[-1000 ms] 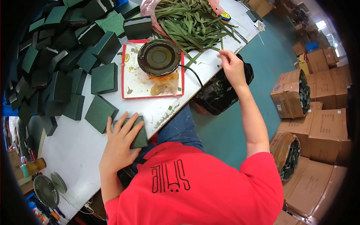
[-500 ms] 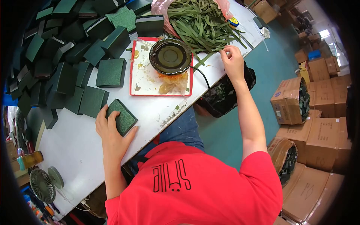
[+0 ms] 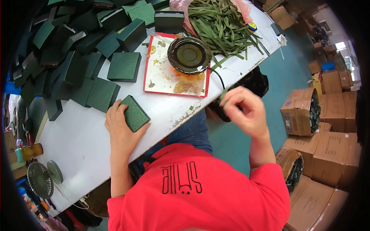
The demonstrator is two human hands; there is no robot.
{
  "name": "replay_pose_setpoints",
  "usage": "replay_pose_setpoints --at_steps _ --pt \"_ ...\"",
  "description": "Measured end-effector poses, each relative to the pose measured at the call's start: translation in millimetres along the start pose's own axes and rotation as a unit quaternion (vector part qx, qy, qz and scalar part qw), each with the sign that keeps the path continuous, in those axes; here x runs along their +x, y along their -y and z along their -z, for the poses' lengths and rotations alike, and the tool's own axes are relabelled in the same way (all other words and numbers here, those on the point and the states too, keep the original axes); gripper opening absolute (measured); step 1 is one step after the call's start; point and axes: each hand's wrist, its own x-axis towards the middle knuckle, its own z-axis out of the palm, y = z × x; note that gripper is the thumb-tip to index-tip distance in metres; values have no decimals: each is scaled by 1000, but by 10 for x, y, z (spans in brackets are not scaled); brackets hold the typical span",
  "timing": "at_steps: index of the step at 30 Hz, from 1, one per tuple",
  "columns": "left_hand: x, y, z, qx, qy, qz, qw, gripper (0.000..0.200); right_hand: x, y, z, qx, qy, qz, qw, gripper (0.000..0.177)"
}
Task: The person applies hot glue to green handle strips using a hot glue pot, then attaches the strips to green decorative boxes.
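My left hand holds a green box on the white table, thumb at its lower right edge and fingers along its upper left side. Raised over the table's front edge, my right hand pinches a short piece of green ribbon, slightly blurred. The pile of green ribbons lies at the top. Between the boxes and the ribbons, a round black dish with dark liquid stands on a red-rimmed tray stained with brown residue.
Many green boxes are heaped at the upper left. A small fan stands at the lower left. A black bag hangs by the table's front edge. Cardboard cartons are stacked on the right.
My right hand has left the ribbon pile and come down and toward me with a ribbon piece. My left hand remains on the box. The whole view has shifted slightly.
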Motion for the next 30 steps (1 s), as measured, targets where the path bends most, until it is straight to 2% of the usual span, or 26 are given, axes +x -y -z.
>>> replay_pose_setpoints --at_steps 2,4,5,9,15,18,24,27,30 --pt "-4 1 11 -3 1 -2 1000 82 -95 5 -260 173 10 -109 979 13" --pt "-8 6 5 -4 -2 -5 1000 83 -100 -40 -439 209 2 -211 955 17" --pt "-9 11 1 -3 -2 -5 1000 83 -99 -145 -519 171 -13 -226 959 25" --pt "-10 13 -9 0 -6 -3 1000 83 86 -249 -683 279 -150 -234 919 31" --pt "-14 29 -18 -4 -10 -5 1000 84 152 -528 -670 298 -137 -259 908 23" --pt "-17 32 -22 -4 -10 -7 1000 84 166 -491 -680 309 -155 -253 904 12" --pt "-13 33 -20 1 -6 -5 1000 85 145 -486 -660 186 -119 -181 958 11" --pt "-10 15 0 -1 1 2 1000 91 201 -445 -569 165 -117 -230 952 15" --pt "31 -47 98 4 36 12 999 98 229 -573 -578 269 -164 -225 922 17"
